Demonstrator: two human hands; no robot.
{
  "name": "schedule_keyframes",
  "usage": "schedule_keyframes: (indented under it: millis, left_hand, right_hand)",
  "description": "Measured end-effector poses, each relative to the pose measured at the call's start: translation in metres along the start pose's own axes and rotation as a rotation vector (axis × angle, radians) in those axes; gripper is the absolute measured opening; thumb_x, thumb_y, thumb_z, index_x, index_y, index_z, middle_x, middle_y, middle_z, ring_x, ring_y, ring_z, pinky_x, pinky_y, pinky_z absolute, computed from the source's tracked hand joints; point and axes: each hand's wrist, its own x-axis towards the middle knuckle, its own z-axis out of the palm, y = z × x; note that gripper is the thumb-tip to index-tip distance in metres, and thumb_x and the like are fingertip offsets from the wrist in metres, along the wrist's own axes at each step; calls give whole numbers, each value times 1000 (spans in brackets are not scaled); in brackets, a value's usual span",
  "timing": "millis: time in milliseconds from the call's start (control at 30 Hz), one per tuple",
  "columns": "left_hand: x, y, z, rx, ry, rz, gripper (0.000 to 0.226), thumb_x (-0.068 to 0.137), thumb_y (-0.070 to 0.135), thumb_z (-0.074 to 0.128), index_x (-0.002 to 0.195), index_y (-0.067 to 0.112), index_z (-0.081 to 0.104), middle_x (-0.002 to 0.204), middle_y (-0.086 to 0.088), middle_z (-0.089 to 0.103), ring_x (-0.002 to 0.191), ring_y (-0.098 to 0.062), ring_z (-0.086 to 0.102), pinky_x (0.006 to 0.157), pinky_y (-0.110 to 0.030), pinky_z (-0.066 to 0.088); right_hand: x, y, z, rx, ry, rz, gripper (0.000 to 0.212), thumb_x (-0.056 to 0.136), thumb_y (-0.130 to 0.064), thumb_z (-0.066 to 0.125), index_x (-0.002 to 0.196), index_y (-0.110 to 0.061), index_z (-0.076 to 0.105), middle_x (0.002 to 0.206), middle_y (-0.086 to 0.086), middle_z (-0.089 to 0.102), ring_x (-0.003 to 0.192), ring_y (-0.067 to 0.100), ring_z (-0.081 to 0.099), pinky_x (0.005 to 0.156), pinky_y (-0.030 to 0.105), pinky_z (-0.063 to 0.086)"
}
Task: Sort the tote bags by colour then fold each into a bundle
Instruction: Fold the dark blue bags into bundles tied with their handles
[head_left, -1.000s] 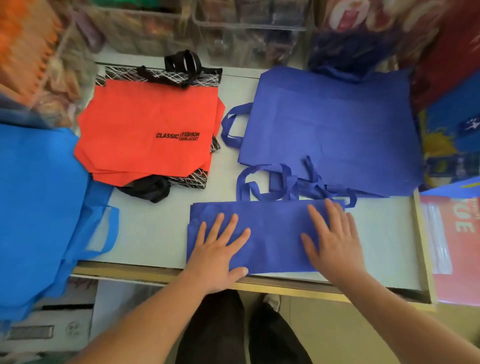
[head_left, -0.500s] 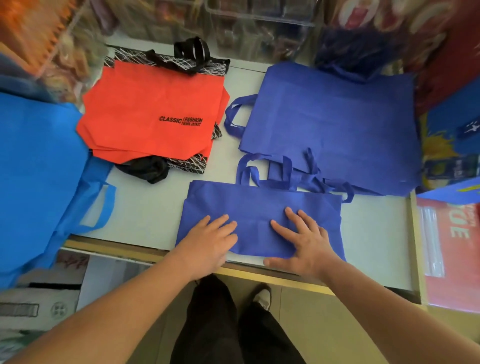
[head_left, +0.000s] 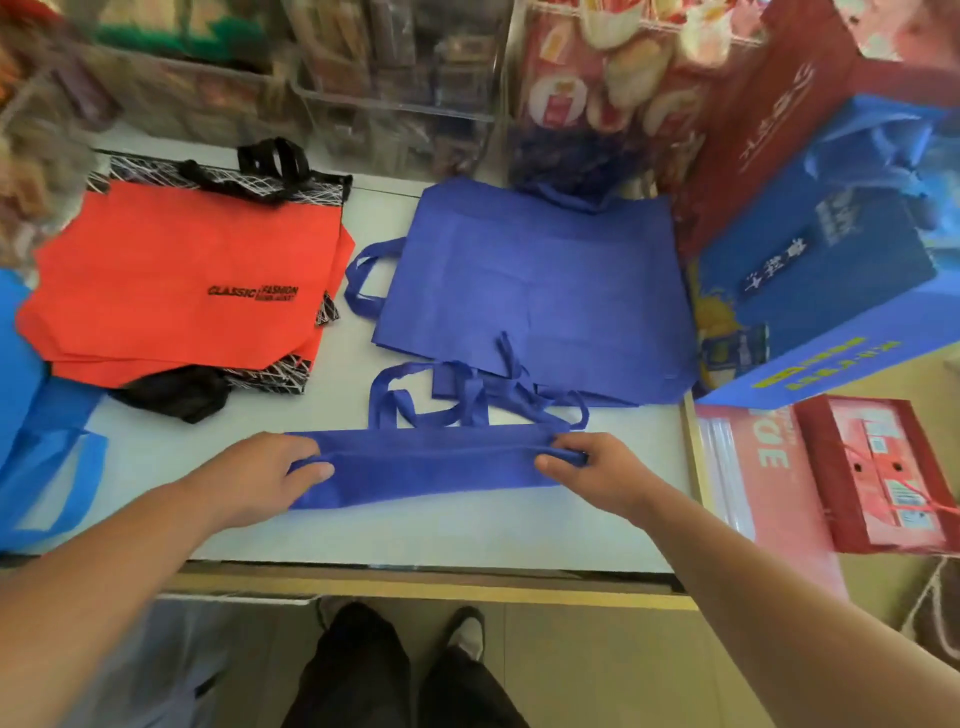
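Note:
A dark blue tote bag (head_left: 431, 467) lies folded into a long narrow strip near the front of the pale table (head_left: 467, 540). My left hand (head_left: 260, 475) grips its left end, fingers curled over the folded edge. At the other end my right hand (head_left: 592, 467) pinches the fold. Its handles (head_left: 467, 400) stick out behind the strip. Behind it lies a stack of flat dark blue totes (head_left: 530, 291). At the back left sit orange-red totes (head_left: 182, 280) printed "CLASSIC FASHION", on a black patterned bag (head_left: 270, 374).
Light blue totes (head_left: 31, 415) hang over the table's left edge. Upright blue (head_left: 841, 280) and red gift bags (head_left: 769, 114) crowd the right side, with a red box (head_left: 872, 473) below them. Clear bins of goods (head_left: 395, 78) line the back. My legs show under the table edge.
Both hands went from pressing flat on the blue tote to gripping its two ends. The bag is now folded narrower, and lies farther from the front edge.

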Motion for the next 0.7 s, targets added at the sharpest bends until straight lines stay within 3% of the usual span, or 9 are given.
schedule_keyframes:
  millis: [67,167,233,333,400,500,567,633,700]
  left_hand:
    - [6,-1,3,20,88,-51,39,99,49,58,73,20,53,62,2,55,62,-16,54,56,-33,38]
    - [16,-7,15,202,317,-29,36,95,53,63,73,25,56,73,5,57,76,-23,56,60,-35,41]
    - [24,-10,22,333,434,23,29,89,47,73,91,19,69,88,-3,64,88,-33,61,69,-41,48]
    - [34,-8,40,392,429,97,43,84,30,82,121,12,69,121,-12,68,113,-38,64,94,-55,49]
    - [37,-7,54,399,408,178,41,98,31,59,136,17,64,141,-11,61,133,-34,57,109,-61,36]
    - [33,-19,64,374,272,166,57,105,46,21,157,28,39,166,-2,32,154,-24,29,122,-51,16]
    - [33,-26,66,357,267,181,59,106,51,16,159,31,32,169,1,23,157,-22,21,123,-47,15]
    - [37,-24,62,357,299,176,58,104,52,24,153,29,47,162,-1,40,149,-25,37,117,-47,28]
    - [46,-21,56,337,347,152,55,101,53,33,141,27,61,146,-3,57,130,-31,51,103,-48,38]
  right_hand:
    - [7,1,8,13,62,24,23,93,-46,69,95,-23,72,76,4,65,66,17,57,63,31,47]
    - [21,-2,18,23,217,82,25,90,-47,71,105,-28,65,91,-5,68,80,18,63,68,31,50]
    - [31,-5,24,26,278,107,34,89,-48,71,115,-29,61,106,-8,65,92,18,63,75,34,51]
    - [46,-5,33,-29,308,156,46,90,-52,68,128,-27,58,125,-3,53,111,24,59,88,43,54]
    - [52,-2,40,-40,347,185,45,91,-49,69,126,-25,58,123,0,46,119,29,53,95,45,51]
    - [56,0,50,-55,425,216,42,93,-42,70,126,-19,57,129,9,44,123,37,44,101,45,42]
    - [57,3,59,-86,480,203,36,96,-32,67,126,-16,57,130,15,46,117,41,45,101,44,39]
    - [55,8,66,-54,558,170,26,97,-22,64,122,-15,59,125,15,48,111,41,46,97,43,38]
    - [51,14,69,0,605,150,18,97,-16,62,115,-16,62,117,9,50,108,38,48,96,39,40]
